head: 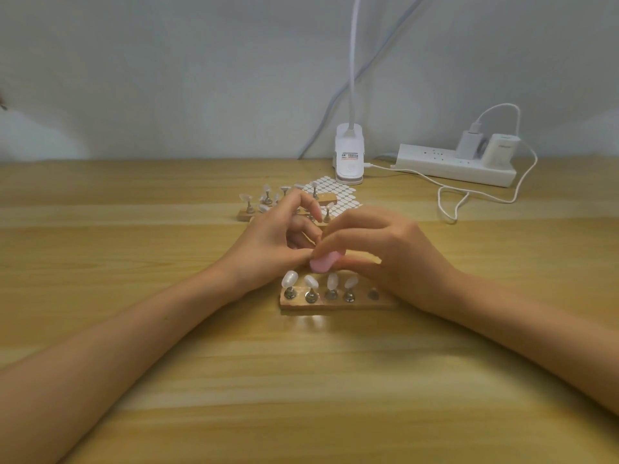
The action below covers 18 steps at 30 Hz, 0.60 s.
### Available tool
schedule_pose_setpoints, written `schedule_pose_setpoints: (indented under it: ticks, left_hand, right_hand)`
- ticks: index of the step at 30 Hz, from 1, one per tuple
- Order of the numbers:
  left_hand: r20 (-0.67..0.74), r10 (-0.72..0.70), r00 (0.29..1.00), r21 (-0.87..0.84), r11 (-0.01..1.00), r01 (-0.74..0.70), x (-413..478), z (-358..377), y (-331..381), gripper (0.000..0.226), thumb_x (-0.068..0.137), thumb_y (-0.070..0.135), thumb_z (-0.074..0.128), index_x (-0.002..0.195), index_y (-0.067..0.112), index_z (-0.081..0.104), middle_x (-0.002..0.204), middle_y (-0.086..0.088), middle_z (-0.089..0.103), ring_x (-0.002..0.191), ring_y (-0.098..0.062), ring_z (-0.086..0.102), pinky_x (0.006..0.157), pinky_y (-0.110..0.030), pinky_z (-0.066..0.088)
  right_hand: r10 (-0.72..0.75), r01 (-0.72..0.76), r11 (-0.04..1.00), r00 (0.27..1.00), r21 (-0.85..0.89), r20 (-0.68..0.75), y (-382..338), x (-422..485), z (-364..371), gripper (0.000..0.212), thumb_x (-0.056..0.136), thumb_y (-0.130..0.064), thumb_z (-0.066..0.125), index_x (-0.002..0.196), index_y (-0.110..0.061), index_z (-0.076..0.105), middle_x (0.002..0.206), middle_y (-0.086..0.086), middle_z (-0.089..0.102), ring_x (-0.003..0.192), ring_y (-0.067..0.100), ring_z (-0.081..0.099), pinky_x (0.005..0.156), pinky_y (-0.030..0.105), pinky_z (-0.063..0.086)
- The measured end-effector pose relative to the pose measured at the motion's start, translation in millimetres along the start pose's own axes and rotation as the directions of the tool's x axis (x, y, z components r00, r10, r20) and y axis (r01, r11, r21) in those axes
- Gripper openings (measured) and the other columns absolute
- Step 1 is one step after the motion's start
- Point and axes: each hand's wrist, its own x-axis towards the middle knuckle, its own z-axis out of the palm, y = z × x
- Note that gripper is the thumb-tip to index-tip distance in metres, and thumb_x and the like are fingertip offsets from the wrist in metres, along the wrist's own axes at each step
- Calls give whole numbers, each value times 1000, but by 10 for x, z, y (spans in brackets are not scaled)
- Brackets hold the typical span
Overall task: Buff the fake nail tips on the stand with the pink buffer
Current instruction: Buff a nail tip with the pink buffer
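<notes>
Clip lamp (349, 155), power strip (435, 162) — sticker sheet (336, 191) nearby.

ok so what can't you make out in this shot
Head view:
What the left hand pinches, if anything: hidden by the pink buffer and right hand.
Far stand: partly behind the left hand.
Lamp clamp label: too small.
Lamp neck: runs off the top edge.

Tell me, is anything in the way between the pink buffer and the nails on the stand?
Nothing visible. The right hand holds the pink buffer just beyond the nail tips on the near stand, and nothing sits between them.
</notes>
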Motion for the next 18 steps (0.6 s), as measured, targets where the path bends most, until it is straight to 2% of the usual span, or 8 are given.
schedule_pose_setpoints:
  ticks: [4,7,11,14,15,18]
  left_hand:
    - [-3,-18,1000,-2,1000,18,15,-7,0,44,78,5,82,103,14,48,79,4,74,68,-9,68,66,-16,48]
    - [0,-14,1000,-20,1000,14,11,0,-4,43,80,8,82,105,10,47,77,6,74,66,-8,67,64,-15,48]
    - [-6,-21,1000,-14,1000,21,11,-13,-1,44,78,4,82,103,12,47,81,3,75,69,-9,69,67,-17,50]
    - [1,-21,1000,-23,1000,21,0,-5,7,44,79,6,82,105,9,47,78,6,74,68,-8,69,65,-15,49]
    - [-1,-23,1000,-20,1000,23,1,-3,8,44,79,6,82,105,10,47,78,6,74,68,-8,69,65,-15,49]
    - [-12,-21,1000,4,1000,21,2,-16,12,45,77,1,82,103,13,47,81,1,75,71,-12,72,70,-18,53]
  right_hand:
    - [133,-131,990,990,53,-46,67,1,-71,9,84,-6,78,92,-8,75,90,6,67,83,19,64,74,32,49]
    - [12,-12,1000,1000,0,-18,6,-6,-3,7,86,-12,76,91,-7,76,92,6,68,84,21,65,76,33,51]
    - [120,-118,992,991,41,-56,65,-1,-60,7,84,-6,78,91,-6,75,90,5,68,83,21,65,76,40,52]
    - [-8,7,1000,999,-17,-38,10,-4,-19,7,88,-13,75,89,-7,76,90,4,69,81,21,66,75,33,50]
    - [-9,8,1000,1000,-24,-28,18,-2,-13,7,88,-13,75,90,-7,76,89,4,69,80,21,66,75,33,50]
    - [157,-157,988,987,-10,-32,122,-9,-76,7,84,-8,78,91,-8,75,88,3,67,80,18,63,75,34,51]
